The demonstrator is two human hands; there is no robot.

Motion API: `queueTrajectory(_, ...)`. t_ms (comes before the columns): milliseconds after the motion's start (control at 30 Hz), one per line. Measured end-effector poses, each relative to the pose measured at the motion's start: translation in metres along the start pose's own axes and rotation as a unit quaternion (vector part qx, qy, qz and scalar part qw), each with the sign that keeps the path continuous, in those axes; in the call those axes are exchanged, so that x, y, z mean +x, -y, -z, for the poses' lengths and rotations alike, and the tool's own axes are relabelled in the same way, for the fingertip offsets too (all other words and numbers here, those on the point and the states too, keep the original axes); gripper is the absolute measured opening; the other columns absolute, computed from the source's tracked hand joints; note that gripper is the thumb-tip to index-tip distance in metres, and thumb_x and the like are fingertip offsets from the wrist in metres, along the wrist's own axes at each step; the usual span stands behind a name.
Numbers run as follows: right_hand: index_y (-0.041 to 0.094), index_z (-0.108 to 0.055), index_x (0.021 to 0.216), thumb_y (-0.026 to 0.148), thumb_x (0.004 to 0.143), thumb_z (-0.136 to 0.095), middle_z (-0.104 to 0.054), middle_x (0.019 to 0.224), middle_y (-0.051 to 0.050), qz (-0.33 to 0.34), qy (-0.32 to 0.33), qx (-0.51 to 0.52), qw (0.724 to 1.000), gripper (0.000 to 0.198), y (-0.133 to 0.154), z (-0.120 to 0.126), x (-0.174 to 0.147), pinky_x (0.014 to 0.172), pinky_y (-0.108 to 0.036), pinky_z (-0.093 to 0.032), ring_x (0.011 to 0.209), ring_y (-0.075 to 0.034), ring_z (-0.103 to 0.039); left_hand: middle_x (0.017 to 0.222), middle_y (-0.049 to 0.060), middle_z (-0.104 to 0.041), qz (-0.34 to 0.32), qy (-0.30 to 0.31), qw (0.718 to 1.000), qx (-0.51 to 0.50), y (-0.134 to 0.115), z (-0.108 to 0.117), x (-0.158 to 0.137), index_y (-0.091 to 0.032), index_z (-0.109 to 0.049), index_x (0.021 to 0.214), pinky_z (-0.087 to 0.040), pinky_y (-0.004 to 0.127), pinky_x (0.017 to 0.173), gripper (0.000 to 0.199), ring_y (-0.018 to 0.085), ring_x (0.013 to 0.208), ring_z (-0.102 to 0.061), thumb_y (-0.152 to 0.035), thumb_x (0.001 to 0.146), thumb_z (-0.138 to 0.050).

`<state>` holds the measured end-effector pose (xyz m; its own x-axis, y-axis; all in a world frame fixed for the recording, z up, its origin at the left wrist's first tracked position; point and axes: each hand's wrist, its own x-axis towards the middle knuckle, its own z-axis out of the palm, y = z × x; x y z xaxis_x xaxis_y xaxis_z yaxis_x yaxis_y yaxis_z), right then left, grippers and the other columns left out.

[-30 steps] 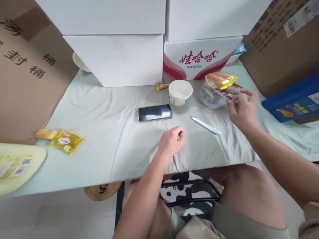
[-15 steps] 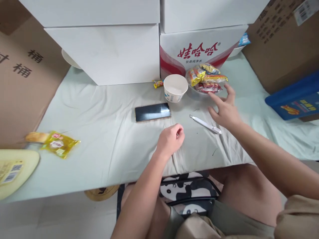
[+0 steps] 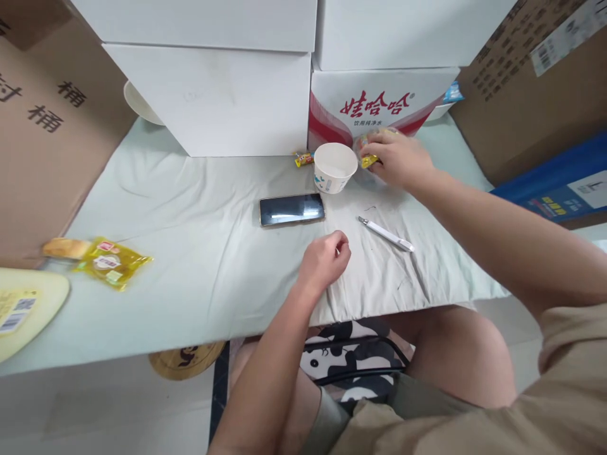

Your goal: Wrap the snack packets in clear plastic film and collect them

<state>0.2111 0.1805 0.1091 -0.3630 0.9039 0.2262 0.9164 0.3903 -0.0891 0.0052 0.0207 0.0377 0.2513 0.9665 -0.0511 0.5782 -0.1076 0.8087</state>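
Note:
My right hand (image 3: 398, 157) reaches over a clear bowl (image 3: 372, 177) of wrapped snacks, fingers bent around a yellow snack packet (image 3: 370, 159). The hand covers most of the other packets. Just left of that bowl stands a white paper bowl (image 3: 335, 167), its inside bare. My left hand (image 3: 326, 258) rests curled on the cloth, fingers closed, with nothing visible in them. A smartphone (image 3: 292, 210) lies in front of the paper bowl, screen up. Between my two arms lies a white utility knife (image 3: 386, 234).
A small yellow wrapped snack (image 3: 303, 159) lies beside the paper bowl. White boxes (image 3: 213, 101) stack along the back; brown cartons (image 3: 42, 139) flank the table. At left are a yellow snack packet with a bread-like piece (image 3: 65, 248) and a pale yellow container (image 3: 33, 309). A blue package (image 3: 559, 180) stands at right.
My right hand has moved up and left, from beside the clear bowl to over it, and closed around a yellow packet. My left hand stays curled in place. The view has shifted slightly.

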Motion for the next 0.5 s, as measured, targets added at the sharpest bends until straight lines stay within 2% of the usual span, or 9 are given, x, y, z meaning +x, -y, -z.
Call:
queueTrajectory(67,0.023,-0.073,0.113,0.008,0.087,-0.058,-0.071,0.129,-0.01,-0.018,-0.028,0.015,0.999,0.034,-0.001,0.008,0.005,0.099,-0.049,-0.051,0.118,-0.031,-0.063,0.076,0.0,-0.067,-0.003,-0.006,1.0,-0.005,0.0,0.001,0.001,-0.02,-0.062,0.083,-0.04,0.029,0.07,0.013,0.015,0.069,-0.057,-0.017,0.09,-0.051)
queueTrajectory(133,0.023,-0.069,0.118,0.013,0.093,-0.056,-0.071,0.123,-0.009,-0.04,-0.133,0.076,0.987,0.03,0.0,0.017,-0.003,0.098,-0.046,-0.05,0.112,-0.026,-0.064,0.075,0.0,-0.067,-0.006,-0.011,1.0,-0.022,0.001,0.002,0.002,-0.021,-0.061,0.083,-0.041,0.03,0.069,0.012,0.015,0.068,-0.057,-0.017,0.09,-0.052)
queueTrajectory(167,0.024,-0.067,0.119,0.017,0.096,-0.056,-0.07,0.12,-0.008,-0.051,-0.196,0.131,0.97,0.027,0.001,0.021,-0.012,0.096,-0.045,-0.051,0.107,-0.024,-0.064,0.074,0.0,-0.066,-0.008,-0.014,0.999,-0.036,0.002,0.002,0.002,-0.021,-0.061,0.082,-0.041,0.03,0.068,0.012,0.015,0.068,-0.057,-0.017,0.09,-0.052)
queueTrajectory(200,0.025,-0.065,0.117,0.022,0.097,-0.057,-0.069,0.112,-0.006,-0.065,-0.259,0.205,0.942,0.022,0.003,0.023,-0.023,0.09,-0.042,-0.052,0.098,-0.022,-0.064,0.073,0.0,-0.066,-0.008,-0.016,0.999,-0.052,0.003,0.002,0.003,-0.021,-0.06,0.082,-0.041,0.03,0.067,0.012,0.015,0.067,-0.057,-0.018,0.09,-0.052)
queueTrajectory(267,0.026,-0.064,0.103,0.031,0.094,-0.063,-0.063,0.092,-0.002,-0.106,-0.337,0.389,0.851,0.01,0.009,0.018,-0.052,0.07,-0.035,-0.052,0.074,-0.017,-0.057,0.074,0.0,-0.066,-0.007,-0.029,0.995,-0.092,0.006,0.001,0.004,-0.021,-0.06,0.083,-0.042,0.029,0.067,0.01,0.014,0.066,-0.057,-0.018,0.089,-0.053)
queueTrajectory(333,0.024,-0.061,0.089,0.038,0.087,-0.068,-0.055,0.078,0.0,-0.155,-0.326,0.548,0.754,0.016,0.018,0.003,-0.086,0.056,-0.03,-0.045,0.062,-0.014,-0.05,0.082,0.001,-0.068,0.006,-0.061,0.988,-0.145,0.008,0.001,0.007,-0.021,-0.062,0.089,-0.046,0.029,0.069,0.006,0.014,0.069,-0.059,-0.018,0.087,-0.056)
queueTrajectory(367,0.023,-0.06,0.087,0.041,0.085,-0.07,-0.056,0.079,0.0,-0.176,-0.295,0.599,0.723,0.02,0.023,-0.008,-0.103,0.056,-0.03,-0.044,0.064,-0.015,-0.053,0.089,0.003,-0.069,0.018,-0.081,0.981,-0.178,0.009,0.0,0.007,-0.021,-0.063,0.092,-0.048,0.028,0.071,0.007,0.014,0.074,-0.062,-0.02,0.087,-0.059)
queueTrajectory(433,0.025,-0.06,0.093,0.047,0.083,-0.074,-0.059,0.083,0.0,-0.201,-0.228,0.653,0.694,0.029,0.034,-0.029,-0.133,0.057,-0.028,-0.045,0.067,-0.015,-0.057,0.102,0.005,-0.071,0.056,-0.085,0.958,-0.267,0.01,-0.003,0.008,-0.021,-0.065,0.098,-0.051,0.027,0.077,0.013,0.015,0.087,-0.066,-0.028,0.087,-0.064)
queueTrajectory(500,0.027,-0.057,0.099,0.054,0.082,-0.077,-0.06,0.08,0.002,-0.192,-0.146,0.683,0.689,0.038,0.044,-0.045,-0.152,0.056,-0.027,-0.046,0.064,-0.014,-0.057,0.108,0.006,-0.072,0.098,-0.002,0.92,-0.378,0.009,-0.008,0.007,-0.021,-0.068,0.101,-0.053,0.028,0.08,0.029,0.018,0.095,-0.069,-0.046,0.087,-0.069)
